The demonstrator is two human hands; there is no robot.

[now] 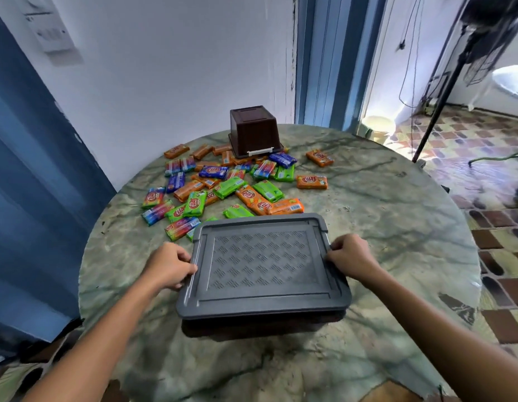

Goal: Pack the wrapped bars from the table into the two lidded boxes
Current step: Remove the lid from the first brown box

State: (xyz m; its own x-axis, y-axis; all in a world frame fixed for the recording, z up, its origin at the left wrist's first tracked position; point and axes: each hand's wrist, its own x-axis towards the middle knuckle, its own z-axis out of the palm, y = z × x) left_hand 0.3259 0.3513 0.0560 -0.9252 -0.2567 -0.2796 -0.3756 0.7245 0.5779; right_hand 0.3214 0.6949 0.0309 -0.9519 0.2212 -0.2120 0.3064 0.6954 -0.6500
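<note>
Grey ribbed plastic lidded box at 6 o'clock on round green marble table, lid on. Left hand, right hand pinch opposite short-side lid edges. Wrapped bars scattered 12 o'clock; brown box beyond.

Before me: round marbled table; switch panel on wall; fan stand on tiled floor.

Bare table lay open right of the grey box; scattered bars and the brown box crowded the far left.
</note>
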